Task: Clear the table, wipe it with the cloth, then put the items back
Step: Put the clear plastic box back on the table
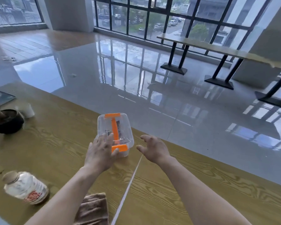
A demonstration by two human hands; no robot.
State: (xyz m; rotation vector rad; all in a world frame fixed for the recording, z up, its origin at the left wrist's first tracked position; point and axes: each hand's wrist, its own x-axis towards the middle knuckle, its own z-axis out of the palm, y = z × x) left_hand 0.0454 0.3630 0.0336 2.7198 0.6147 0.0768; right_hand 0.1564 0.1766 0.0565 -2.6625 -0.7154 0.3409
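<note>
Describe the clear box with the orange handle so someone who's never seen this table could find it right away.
On the wood-grain table, look near its far edge, in the middle. The clear plastic box sits there under the left hand. It is the only see-through item, with an orange handle and orange clips on its lid.

Wood-grain table (55, 143) — clear plastic box (115, 127), orange plastic clips; brown cloth (94, 208) — glossy floor (136, 78).

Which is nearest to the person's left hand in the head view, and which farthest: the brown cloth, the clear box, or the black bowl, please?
1. Clear box, under the left hand.
2. Brown cloth, near edge.
3. Black bowl, far left.
</note>
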